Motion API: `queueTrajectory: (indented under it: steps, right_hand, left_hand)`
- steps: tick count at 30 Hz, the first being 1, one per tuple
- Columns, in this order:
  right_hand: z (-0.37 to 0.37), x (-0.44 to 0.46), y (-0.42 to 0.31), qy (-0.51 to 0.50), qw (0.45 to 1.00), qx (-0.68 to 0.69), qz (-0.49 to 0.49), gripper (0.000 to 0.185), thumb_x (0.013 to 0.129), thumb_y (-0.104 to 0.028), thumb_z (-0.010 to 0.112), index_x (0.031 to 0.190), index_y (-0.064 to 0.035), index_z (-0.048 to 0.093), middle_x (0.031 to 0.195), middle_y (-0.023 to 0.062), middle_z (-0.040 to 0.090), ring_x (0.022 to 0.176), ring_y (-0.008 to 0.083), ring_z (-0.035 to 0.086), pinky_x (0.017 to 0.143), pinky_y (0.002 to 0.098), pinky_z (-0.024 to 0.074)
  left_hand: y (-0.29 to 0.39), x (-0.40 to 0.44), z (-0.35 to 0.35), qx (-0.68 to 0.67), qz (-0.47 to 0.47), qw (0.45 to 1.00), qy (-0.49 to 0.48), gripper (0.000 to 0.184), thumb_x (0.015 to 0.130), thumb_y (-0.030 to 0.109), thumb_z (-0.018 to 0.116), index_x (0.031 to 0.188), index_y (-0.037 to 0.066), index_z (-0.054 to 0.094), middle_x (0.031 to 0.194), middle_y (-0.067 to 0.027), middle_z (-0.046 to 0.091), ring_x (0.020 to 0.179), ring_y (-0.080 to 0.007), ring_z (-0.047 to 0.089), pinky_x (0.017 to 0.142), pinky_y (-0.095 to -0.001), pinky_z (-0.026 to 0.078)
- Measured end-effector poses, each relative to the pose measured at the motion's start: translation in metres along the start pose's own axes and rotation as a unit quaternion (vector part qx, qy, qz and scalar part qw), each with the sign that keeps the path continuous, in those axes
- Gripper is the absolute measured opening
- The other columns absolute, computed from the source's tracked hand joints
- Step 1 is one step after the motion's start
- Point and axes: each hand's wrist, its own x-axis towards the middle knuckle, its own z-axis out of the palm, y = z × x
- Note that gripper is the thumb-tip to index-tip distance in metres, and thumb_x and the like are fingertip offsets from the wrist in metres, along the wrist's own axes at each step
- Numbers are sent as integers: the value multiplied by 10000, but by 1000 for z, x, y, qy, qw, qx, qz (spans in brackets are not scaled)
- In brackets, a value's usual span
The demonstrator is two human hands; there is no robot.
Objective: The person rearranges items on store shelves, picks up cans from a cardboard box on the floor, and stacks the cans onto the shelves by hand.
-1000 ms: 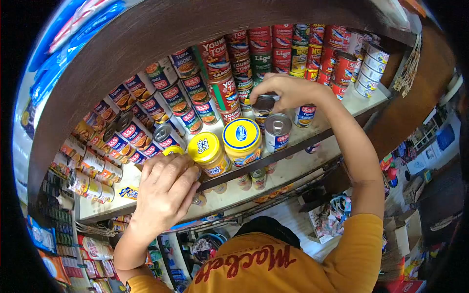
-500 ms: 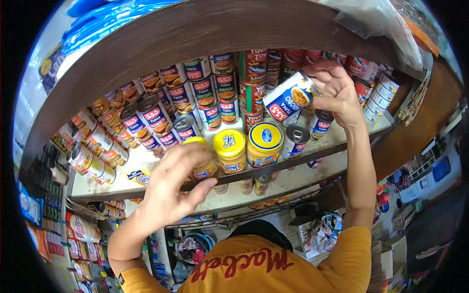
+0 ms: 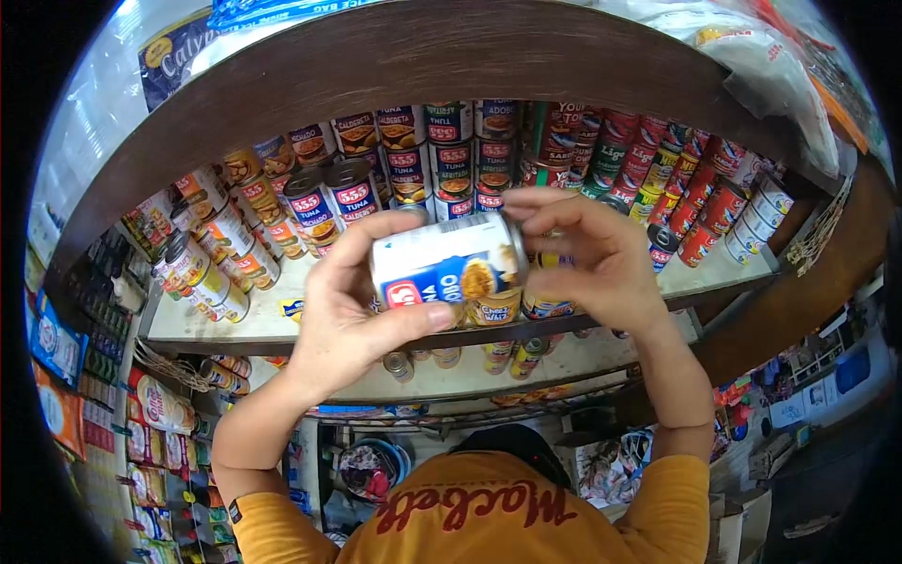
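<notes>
A tuna can [image 3: 449, 261] with a white and blue adobo label lies nearly sideways in front of the shelf. My left hand [image 3: 352, 301] is closed around its left end, thumb across the front. At the can's other end my right hand [image 3: 597, 258] is curved with fingers and thumb apart; its fingertips are beside the rim, and whether they touch it I cannot tell. Behind and below the can, a yellow-lidded jar [image 3: 493, 308] of cheese spread is partly hidden. More blue-labelled tuna cans [image 3: 454, 169] stand stacked behind.
The wooden shelf [image 3: 272, 326] holds several rows of stacked cans, with red sardine cans [image 3: 615, 141] at the right. A dark curved board [image 3: 451, 56] spans above. White-ended cans [image 3: 756, 221] stand at the far right. Hanging packets [image 3: 160, 409] line the left side.
The tuna can has moved left and down from the right side, turning more sideways. My left hand has left the yellow-lidded jar and taken hold of the can; my right hand's grip has loosened.
</notes>
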Motion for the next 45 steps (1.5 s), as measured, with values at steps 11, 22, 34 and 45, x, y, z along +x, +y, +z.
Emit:
queueTrajectory:
  steps: [11,22,34,45]
  right_hand:
    - [-25,82,17,62,704,-661,-251,191,752,-80,650,940,-48,637,854,169,624,741,352,599,643,414,482]
    - [-32,149,51,119,698,-658,-256,280,779,-63,581,1053,-12,550,1002,204,562,956,365,513,822,453,422]
    - [-17,123,29,18,688,-705,-168,307,858,-102,547,1132,33,512,1161,257,513,1128,389,470,938,467,378]
    - [-56,-7,-45,88,777,-594,-190,274,656,2,718,778,-7,472,1009,189,574,963,365,544,802,406,435]
  left_hand:
    - [0,-25,-48,369,221,893,130,584,614,59,822,1089,-6,490,1028,-100,574,927,-168,564,850,-303,456]
    - [-2,-39,-64,259,192,937,137,765,601,128,863,1241,-50,484,1187,-110,529,1084,-179,523,955,-307,417]
    - [-7,-49,-50,241,239,932,127,842,634,132,834,1330,-1,380,1205,-192,536,1145,-279,524,1006,-401,411]
    - [-6,-40,-41,271,275,921,57,815,619,75,832,1268,40,340,1186,-254,502,1115,-312,527,941,-398,439]
